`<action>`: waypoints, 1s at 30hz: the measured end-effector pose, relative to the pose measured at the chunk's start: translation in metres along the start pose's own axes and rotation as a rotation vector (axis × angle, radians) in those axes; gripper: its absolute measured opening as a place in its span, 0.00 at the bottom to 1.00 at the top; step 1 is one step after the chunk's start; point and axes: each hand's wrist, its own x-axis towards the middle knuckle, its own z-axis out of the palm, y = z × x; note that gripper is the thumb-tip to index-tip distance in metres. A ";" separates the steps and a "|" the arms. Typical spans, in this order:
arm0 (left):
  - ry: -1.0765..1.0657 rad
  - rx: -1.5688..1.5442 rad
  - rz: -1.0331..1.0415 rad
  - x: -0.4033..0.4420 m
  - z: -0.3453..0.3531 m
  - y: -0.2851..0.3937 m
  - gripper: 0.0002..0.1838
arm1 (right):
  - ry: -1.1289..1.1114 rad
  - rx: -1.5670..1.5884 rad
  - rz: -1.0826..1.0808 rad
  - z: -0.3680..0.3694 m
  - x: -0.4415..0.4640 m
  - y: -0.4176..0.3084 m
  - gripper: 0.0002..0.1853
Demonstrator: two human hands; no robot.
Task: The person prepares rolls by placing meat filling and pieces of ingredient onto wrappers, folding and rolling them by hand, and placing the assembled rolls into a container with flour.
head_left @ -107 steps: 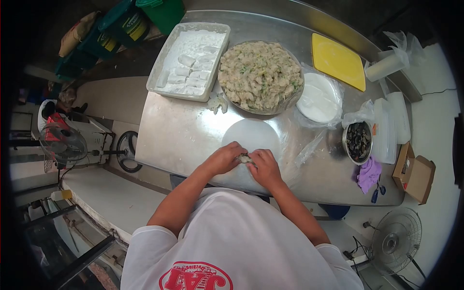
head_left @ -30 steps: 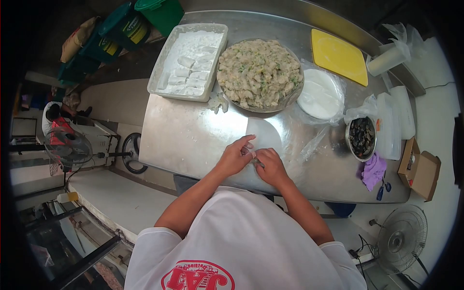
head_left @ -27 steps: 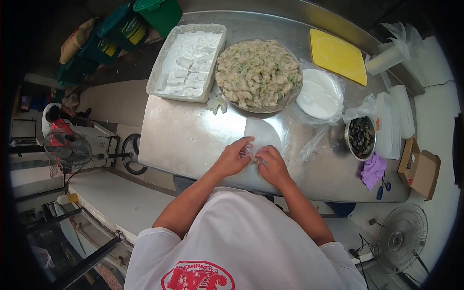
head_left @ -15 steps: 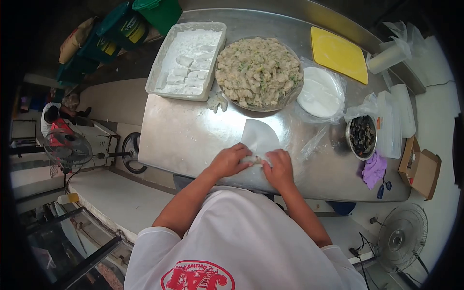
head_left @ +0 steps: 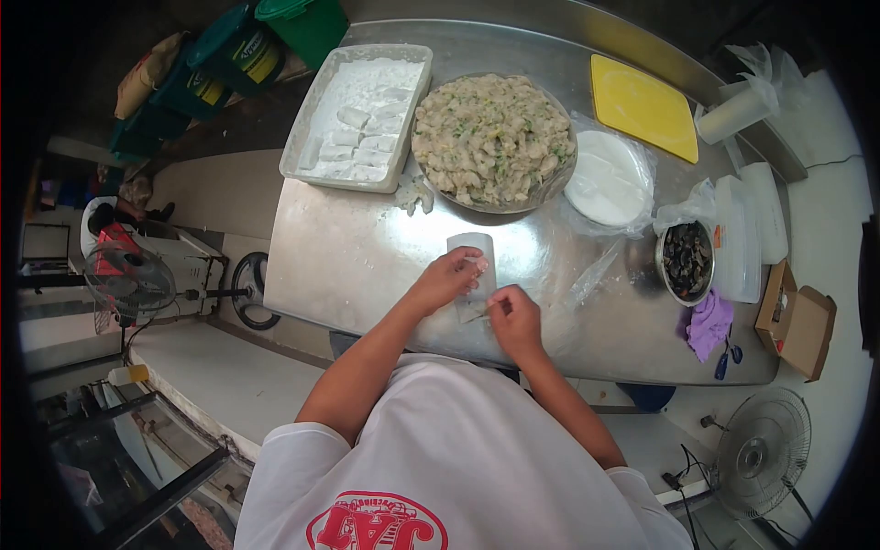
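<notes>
A thin white round wrapper (head_left: 473,244) lies on the steel table in front of me, its sides folded in to a narrow strip. My left hand (head_left: 447,279) is over its left side, fingers curled and pinched, with a small pinkish bit at the fingertips that I cannot make out. My right hand (head_left: 515,321) is closed at the wrapper's lower right edge, thumb and finger on it. The filling at the wrapper's near end is mostly hidden by my hands. Beyond them stands a big bowl of chunky pale filling (head_left: 493,137) flecked with green.
A white tub (head_left: 295,151) holds powder and several floured rolls. Right of the bowl lies a stack of round wrappers (head_left: 605,179) on plastic. There is also a yellow board (head_left: 644,105), a bowl of dark pieces (head_left: 686,261), a purple cloth (head_left: 709,323) and a cardboard box (head_left: 797,321).
The wrapper has gone from a wide round with a pointed left side to a narrow strip. My left hand has moved up onto it; my right hand has shifted slightly left and down.
</notes>
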 end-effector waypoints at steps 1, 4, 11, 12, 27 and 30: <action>-0.002 0.044 0.026 0.000 0.000 -0.001 0.29 | 0.003 0.000 0.002 0.000 0.002 0.000 0.05; 0.052 0.444 0.162 0.004 -0.004 -0.007 0.34 | -0.120 -0.208 -0.486 0.001 0.007 0.001 0.04; 0.071 0.374 0.268 0.000 -0.006 -0.016 0.39 | -0.206 -0.291 -0.734 -0.019 0.022 0.008 0.11; 0.063 0.377 0.295 0.002 -0.006 -0.018 0.40 | -0.281 -0.344 -0.799 -0.019 0.023 0.009 0.11; -0.040 0.947 0.832 -0.044 -0.016 -0.044 0.29 | -0.362 -0.351 -0.657 -0.011 0.035 0.005 0.19; -0.020 0.840 0.770 -0.040 -0.013 -0.043 0.25 | -0.363 -0.330 -0.686 -0.019 0.033 -0.007 0.24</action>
